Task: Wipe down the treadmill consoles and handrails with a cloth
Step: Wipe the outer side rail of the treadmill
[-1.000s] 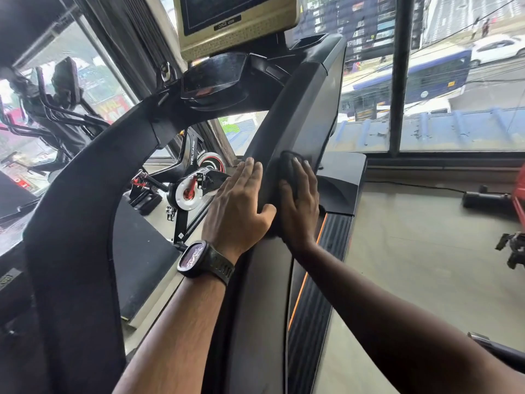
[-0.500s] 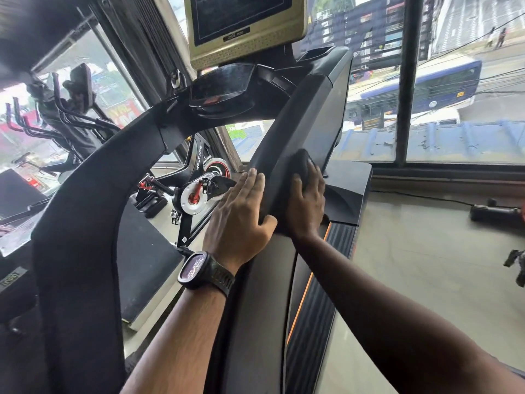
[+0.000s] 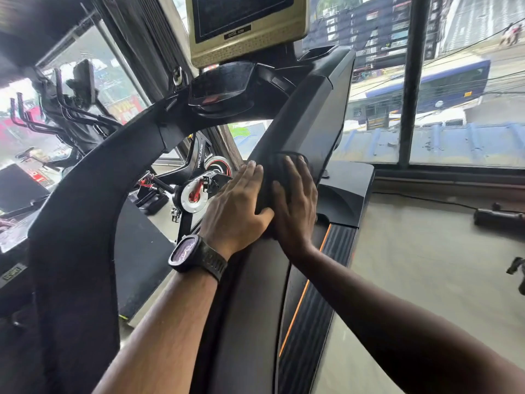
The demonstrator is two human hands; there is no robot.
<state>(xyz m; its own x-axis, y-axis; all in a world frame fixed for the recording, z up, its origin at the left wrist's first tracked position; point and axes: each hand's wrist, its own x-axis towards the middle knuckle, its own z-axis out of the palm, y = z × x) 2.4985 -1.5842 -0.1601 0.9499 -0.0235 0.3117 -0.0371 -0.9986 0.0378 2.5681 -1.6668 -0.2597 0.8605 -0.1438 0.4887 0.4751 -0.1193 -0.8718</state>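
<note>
The black treadmill's right handrail slopes up to the dark console, with a gold-framed screen above it. My right hand presses a dark cloth flat against the outer side of that rail, fingers straight. My left hand, with a black watch at the wrist, rests flat on the rail's inner side, thumb against the rail. The left handrail curves down at the left.
An exercise bike with a red and white flywheel stands beyond the rails. More gym machines are at the far left. Large windows line the wall ahead. A dark tool lies on the floor at right.
My right hand has slid the cloth a little up the right rail. My left hand stays flat on the inner side.
</note>
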